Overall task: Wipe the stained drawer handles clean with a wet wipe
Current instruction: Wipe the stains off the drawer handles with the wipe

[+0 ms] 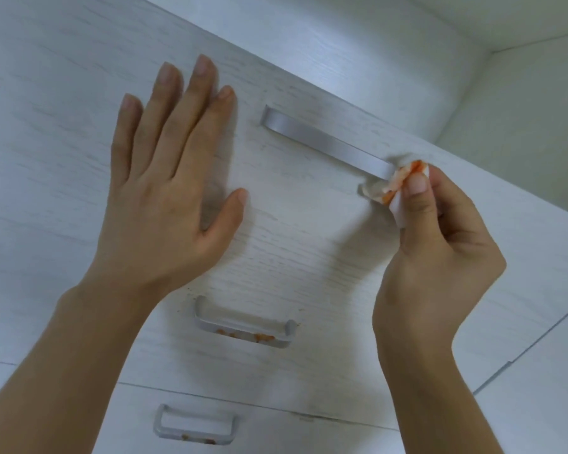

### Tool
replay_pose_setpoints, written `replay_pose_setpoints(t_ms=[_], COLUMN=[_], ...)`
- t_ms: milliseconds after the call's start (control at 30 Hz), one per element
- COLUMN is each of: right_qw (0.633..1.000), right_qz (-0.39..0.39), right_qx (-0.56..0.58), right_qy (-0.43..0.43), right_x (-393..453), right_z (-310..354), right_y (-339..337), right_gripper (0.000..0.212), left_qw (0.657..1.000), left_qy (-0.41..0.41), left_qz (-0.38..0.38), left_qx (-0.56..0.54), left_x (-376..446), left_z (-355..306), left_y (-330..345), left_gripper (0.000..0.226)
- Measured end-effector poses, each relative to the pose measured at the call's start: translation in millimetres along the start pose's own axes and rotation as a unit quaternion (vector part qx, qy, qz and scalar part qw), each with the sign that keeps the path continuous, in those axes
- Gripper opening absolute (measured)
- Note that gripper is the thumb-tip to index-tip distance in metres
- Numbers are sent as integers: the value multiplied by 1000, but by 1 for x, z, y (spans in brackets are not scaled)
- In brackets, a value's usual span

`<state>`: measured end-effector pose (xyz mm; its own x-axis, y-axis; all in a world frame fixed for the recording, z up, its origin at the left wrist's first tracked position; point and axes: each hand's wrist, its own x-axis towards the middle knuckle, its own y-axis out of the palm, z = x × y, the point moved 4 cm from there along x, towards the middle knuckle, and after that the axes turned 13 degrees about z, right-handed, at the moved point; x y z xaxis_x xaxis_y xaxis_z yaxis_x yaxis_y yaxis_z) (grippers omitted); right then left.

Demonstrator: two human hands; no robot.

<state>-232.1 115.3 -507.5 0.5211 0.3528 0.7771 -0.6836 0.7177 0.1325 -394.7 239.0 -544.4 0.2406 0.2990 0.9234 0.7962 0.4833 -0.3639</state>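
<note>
Three silver handles sit on white wood-grain drawer fronts. The top handle (322, 142) looks free of stains along its visible length. My right hand (436, 250) pinches a crumpled wet wipe (394, 186), smeared orange-red, against that handle's right end. My left hand (168, 178) lies flat with fingers spread on the top drawer front (292, 231), left of the handle. The middle handle (243, 326) carries orange-red spots on its front edge. The bottom handle (194, 425) shows small orange marks along its lower edge.
A white wall (522, 103) meets the cabinet at the upper right. A white panel (538, 388) with a thin seam runs beside the drawers at the lower right. Dark specks mark the gap between the middle and bottom drawers.
</note>
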Motion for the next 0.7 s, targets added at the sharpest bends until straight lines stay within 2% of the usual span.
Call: replay_pose_setpoints(t_ms=[133,267,500,700], right_qw=[999,999,998,997], right_qz=[30,14,38,55], right_qx=[13,-7,-32,-49], right_qy=[27,44,-25,37], right_x=[-3,-5,-34,-69], right_z=[4,6,7,-21], right_y=[11,12,12,-5], right_gripper=[24,25,22,20], left_qw=[1000,1000,1000,999], left_qy=[0,2,13,40], left_qz=[-1,-1,11,3], left_qx=[2,3,2,21], left_x=[0,-1,-8,-64], left_z=[0,-1,-1,21], left_y=[0,0,-2,4], left_gripper=[70,70,68,54])
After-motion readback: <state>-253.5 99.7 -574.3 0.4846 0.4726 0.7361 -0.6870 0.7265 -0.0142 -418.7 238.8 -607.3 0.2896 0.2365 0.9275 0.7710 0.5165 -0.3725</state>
